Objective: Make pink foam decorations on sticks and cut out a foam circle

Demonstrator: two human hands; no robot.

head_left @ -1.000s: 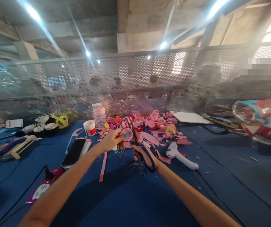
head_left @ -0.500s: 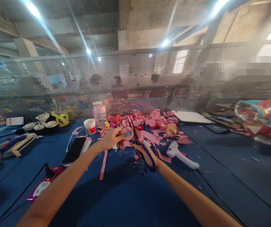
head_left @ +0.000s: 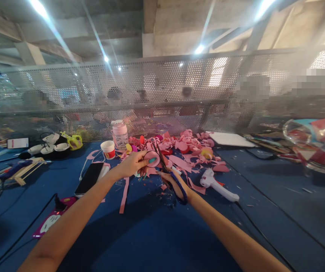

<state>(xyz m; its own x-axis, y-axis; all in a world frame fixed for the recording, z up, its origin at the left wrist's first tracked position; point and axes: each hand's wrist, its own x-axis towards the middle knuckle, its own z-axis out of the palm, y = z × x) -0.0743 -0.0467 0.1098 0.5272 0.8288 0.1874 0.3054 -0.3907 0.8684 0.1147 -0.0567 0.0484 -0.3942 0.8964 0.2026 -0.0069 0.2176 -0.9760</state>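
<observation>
My left hand [head_left: 134,164] pinches a round pink piece [head_left: 152,157] with a dark rim, the thumb lying across its face. In my right hand [head_left: 174,180] is a pair of scissors [head_left: 181,190] with dark blue handles. The scissor blades point up and away, right beside the edge of the round piece; whether they touch it I cannot tell. Behind both hands lies a heap of pink scraps and cut-outs [head_left: 182,146], mixed with red and yellow bits. A pink strip [head_left: 124,195] lies on the blue tabletop below my left wrist.
A white glue gun [head_left: 219,187] with a cord lies right. Left are a black phone [head_left: 90,178], a purple power strip [head_left: 47,223], a paper cup [head_left: 108,150], a pink-lidded bottle [head_left: 119,135] and several small bowls [head_left: 48,149]. A perforated metal screen [head_left: 162,87] stands behind.
Both hands stay almost in place, with the round piece and scissors held as before. The whole view has shifted very slightly.
</observation>
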